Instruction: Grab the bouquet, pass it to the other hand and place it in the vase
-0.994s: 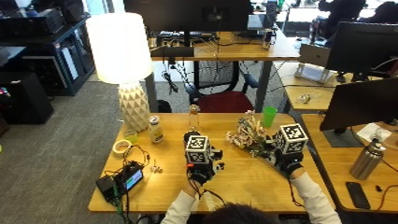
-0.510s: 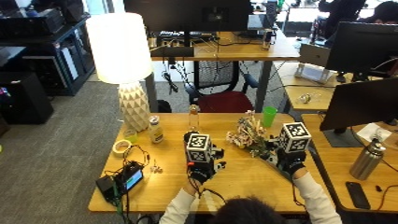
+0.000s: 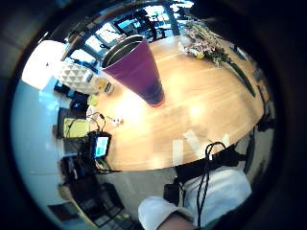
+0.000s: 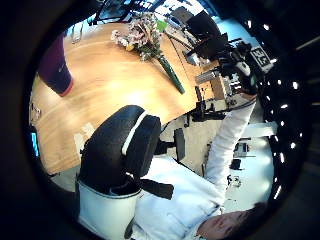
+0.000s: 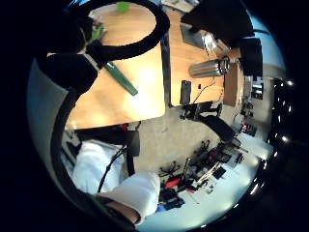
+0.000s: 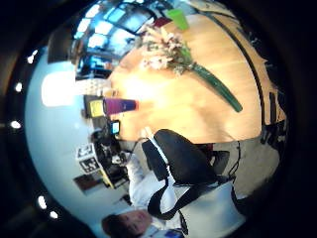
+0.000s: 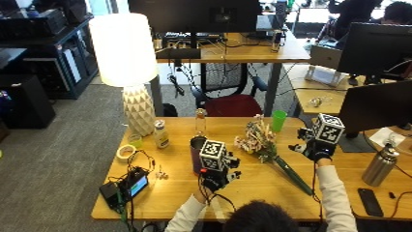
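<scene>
Beside the bouquet (image 7: 264,145): green cup (image 7: 278,120).

Room evenly bright; the tall white cylindrical lamp shade (image 7: 124,50) glows, blown out to a white patch in the palm views. Glare patches on the glossy light wooden table (image 3: 201,112), soft weak shadows. Palm views bend strongly toward dark circular borders.

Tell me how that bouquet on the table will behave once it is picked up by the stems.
The bouquet is probably top-heavy: its flower head is bushy, its green wrapped stems long and narrow. Held low, the head may droop or swing. The blooms look delicate and could crush or shed. Lying flat on the table, it seems unlikely to roll.
</scene>
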Available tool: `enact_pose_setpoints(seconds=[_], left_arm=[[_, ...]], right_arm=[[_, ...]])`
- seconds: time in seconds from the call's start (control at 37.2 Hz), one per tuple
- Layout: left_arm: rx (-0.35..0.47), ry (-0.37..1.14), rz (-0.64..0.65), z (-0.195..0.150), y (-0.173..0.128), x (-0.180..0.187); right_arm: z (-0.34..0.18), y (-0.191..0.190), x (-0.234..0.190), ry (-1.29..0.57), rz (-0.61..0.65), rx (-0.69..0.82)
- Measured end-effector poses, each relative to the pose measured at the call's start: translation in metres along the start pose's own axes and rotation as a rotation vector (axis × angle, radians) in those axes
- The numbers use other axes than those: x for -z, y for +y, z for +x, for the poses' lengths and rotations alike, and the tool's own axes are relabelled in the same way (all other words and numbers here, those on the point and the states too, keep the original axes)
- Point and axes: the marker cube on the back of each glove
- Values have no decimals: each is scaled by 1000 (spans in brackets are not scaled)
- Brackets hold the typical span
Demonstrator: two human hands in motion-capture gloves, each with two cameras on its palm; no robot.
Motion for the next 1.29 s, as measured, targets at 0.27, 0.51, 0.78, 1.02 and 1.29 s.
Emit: enact_pose_setpoints(seconds=[0.27, 0.51, 0.78, 1.02, 1.29], left_arm=[[-27, 8, -9, -4, -12, -15], [-50, 14, -38, 2, -8, -13], [-30, -16, -70, -1, -13, -25], [-61, -28, -98, 12, -11, -24], [-63, -16, -114, 11, -13, -28]], right_arm=[[63, -58, -88, -42, -85, -148], [74, -46, -155, -86, -211, -259], [44, 7, -185, 50, -355, -303], [40, -9, -190, 143, -213, -368], [25, -1, -190, 107, -312, -325]])
